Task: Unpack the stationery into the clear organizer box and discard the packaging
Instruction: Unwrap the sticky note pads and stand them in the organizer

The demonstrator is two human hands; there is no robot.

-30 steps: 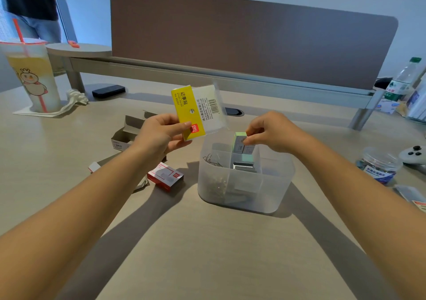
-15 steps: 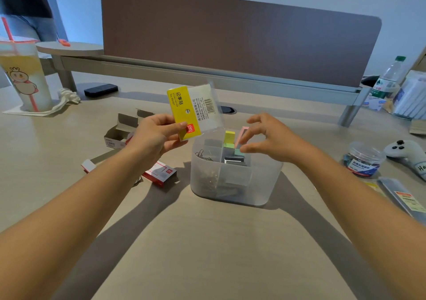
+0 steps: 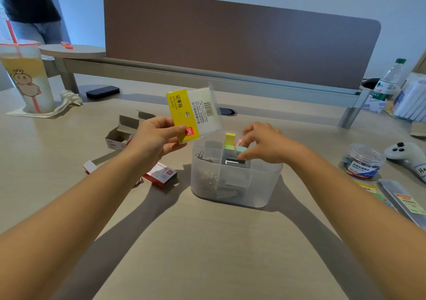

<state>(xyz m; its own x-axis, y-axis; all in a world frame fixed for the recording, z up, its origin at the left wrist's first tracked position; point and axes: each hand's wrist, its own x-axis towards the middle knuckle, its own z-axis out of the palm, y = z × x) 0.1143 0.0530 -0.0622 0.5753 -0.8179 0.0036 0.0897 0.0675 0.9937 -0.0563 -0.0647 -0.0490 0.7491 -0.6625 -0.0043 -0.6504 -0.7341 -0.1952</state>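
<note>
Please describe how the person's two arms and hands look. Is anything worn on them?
Both forearms are bare as far as the frame shows: no sleeves, no gloves. The left hand and right hand show no ring, watch or bracelet. Fingernails look short and unpainted.

- It was an office: a long shared desk [image 3: 207, 242] ran under a brown privacy divider [image 3: 242, 43].
- A desk cable grommet [image 3: 228, 111] and a clear organizer box [image 3: 235, 184] of stationery sat there.
</note>
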